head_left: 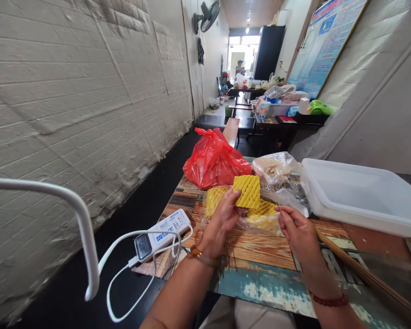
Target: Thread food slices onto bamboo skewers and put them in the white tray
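Observation:
My left hand [227, 214] grips a yellow square food slab [247, 192], scored with slanting cuts, and holds it up above the table. To its right, my right hand [297, 229] is closed in a pinch on a thin skewer [278, 209]; most of the skewer is hidden by the fingers. Below and behind both hands, more yellow scored pieces [265, 222] lie in a clear plastic bag. A bundle of thin wooden skewers [359, 272] lies slantwise on the table, right of my right hand.
A tied red plastic bag [214, 160] stands at the table's far left, beside a clear bag of pale food [272, 167]. On the right is a white plastic tub [366, 194]. A white power bank [162, 233] with a cable sits at the left edge. Farther back, a person [240, 68] is visible.

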`<state>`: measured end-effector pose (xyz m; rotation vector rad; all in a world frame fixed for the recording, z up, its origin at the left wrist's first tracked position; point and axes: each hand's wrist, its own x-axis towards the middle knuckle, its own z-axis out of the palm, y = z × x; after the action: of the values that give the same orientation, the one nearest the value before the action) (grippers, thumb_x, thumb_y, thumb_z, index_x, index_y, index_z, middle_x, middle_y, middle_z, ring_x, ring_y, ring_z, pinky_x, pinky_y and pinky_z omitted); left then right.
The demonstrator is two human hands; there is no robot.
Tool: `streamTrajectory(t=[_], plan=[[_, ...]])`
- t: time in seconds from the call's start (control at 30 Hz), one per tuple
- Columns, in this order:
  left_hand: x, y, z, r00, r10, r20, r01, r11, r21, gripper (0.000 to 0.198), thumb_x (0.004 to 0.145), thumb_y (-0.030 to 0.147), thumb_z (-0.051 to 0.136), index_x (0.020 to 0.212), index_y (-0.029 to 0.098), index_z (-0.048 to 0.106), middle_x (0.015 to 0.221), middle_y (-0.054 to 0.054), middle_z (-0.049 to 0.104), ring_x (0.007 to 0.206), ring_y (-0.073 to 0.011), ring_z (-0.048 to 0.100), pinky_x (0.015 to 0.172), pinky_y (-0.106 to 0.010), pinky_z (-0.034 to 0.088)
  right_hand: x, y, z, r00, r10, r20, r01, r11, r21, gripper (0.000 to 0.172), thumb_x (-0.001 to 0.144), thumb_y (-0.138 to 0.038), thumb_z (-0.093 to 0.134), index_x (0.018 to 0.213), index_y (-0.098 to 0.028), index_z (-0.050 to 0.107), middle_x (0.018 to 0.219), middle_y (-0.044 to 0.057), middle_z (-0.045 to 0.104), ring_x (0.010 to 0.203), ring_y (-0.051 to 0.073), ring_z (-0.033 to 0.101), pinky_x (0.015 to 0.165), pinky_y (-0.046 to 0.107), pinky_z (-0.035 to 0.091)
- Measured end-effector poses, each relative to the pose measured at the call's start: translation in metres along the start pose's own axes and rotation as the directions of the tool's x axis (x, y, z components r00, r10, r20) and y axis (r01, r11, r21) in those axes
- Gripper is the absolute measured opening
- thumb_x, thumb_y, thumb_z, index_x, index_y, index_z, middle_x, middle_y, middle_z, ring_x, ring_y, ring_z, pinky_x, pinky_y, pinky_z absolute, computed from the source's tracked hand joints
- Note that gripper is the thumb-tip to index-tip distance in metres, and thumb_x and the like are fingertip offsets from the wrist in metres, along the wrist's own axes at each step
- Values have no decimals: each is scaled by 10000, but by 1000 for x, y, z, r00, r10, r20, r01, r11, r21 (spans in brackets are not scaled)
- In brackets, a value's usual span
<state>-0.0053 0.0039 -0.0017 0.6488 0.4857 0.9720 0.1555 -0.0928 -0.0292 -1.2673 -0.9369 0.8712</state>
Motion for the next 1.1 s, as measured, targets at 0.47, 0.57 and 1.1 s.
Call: streamTrajectory(t=[0.47,0.57,1.1], plan=[[2,3,0,993,-104,-46,100,992,-82,256,808,197,527,1045,127,593,1024,-108,668,819,-178,645,525,-204,482,-11,-5,3,977,181,-114,-136,938,320,356,719,-328,672,1049,-198,656,510,-97,345,377,33,200,332,173,131],[4,1,1,993,-74,-89,67,994,-82,209,787,174,550,979,126,618,987,-90,677,811,-171,641,544,-204,478,-31,-7,-1,972,234,-30,-215,930,297,385,729,-323,667,1094,-200,646,495,-95,352,365,31,219,333,171,143],[8,-6,6,983,-137,-122,135,990,-29,131,805,128,472,867,129,587,860,-73,662,929,-202,624,835,-343,501,-43,-1,38,981,-164,99,190,909,-370,350,853,-286,473,1120,-177,672,552,-10,576,477,129,513,496,244,434]])
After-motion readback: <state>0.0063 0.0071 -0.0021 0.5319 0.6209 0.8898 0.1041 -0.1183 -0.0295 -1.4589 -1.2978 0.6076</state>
